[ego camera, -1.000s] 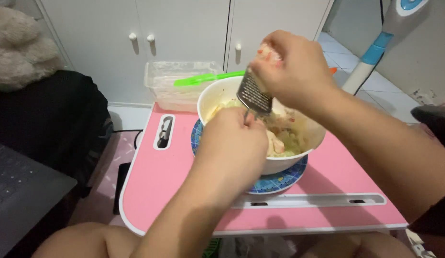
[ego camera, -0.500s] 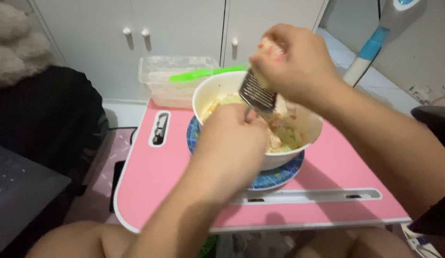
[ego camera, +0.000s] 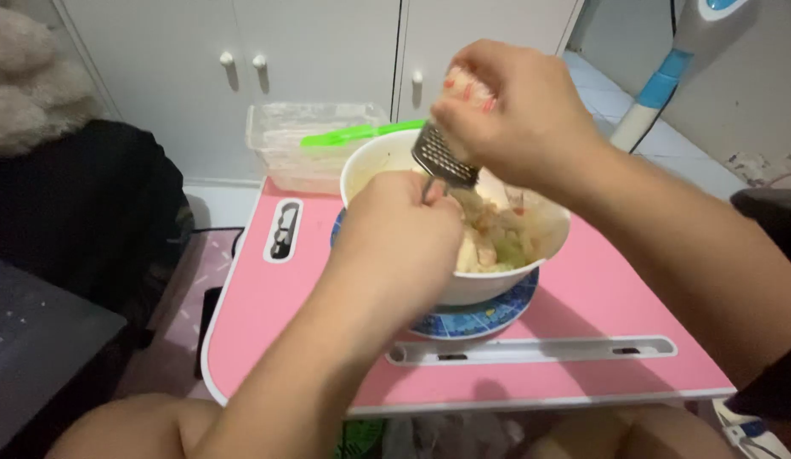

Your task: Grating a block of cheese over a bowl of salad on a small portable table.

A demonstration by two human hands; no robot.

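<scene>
Dim, flat indoor light from above; soft shadows on the pink plastic worktop (ego camera: 276,306); slight motion blur throughout.

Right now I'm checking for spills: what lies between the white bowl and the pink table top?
In the head view, a blue patterned plate lies between them: the white bowl stands on it, and it rests on the pink table top.

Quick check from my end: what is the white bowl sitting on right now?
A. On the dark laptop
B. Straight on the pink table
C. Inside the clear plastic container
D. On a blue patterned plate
D: the white bowl rests on a blue patterned plate, whose rim shows under the bowl on the pink table.
</scene>
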